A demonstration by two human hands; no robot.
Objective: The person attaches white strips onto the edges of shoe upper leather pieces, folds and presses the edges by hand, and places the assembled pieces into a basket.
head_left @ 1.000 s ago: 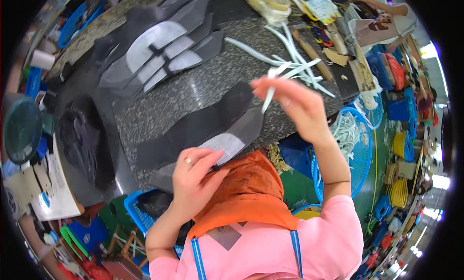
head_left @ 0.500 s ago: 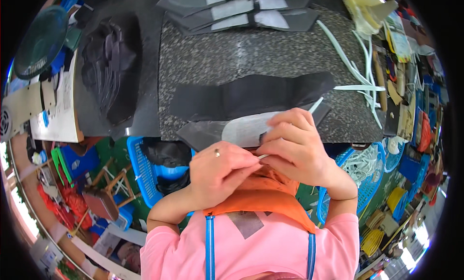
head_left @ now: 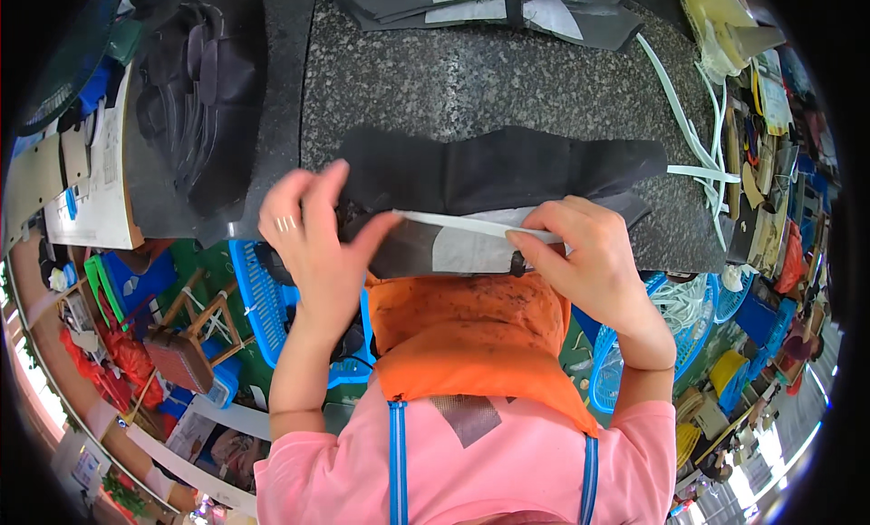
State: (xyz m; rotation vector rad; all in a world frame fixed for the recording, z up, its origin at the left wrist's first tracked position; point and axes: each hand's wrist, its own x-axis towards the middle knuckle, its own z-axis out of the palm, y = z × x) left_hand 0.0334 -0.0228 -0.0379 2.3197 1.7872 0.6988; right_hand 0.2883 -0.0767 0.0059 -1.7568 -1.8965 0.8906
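Two hands (head_left: 594, 262) apart, white strip (head_left: 462, 223) between

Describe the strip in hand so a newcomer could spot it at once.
Start at the speckled countertop and go to its near edge. There a narrow white strip runs from the left hand to the right hand. Other pale strips lie loose at right; only this one is held.

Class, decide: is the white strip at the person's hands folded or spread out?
Spread out: the white strip runs nearly straight between the left hand and the right hand.
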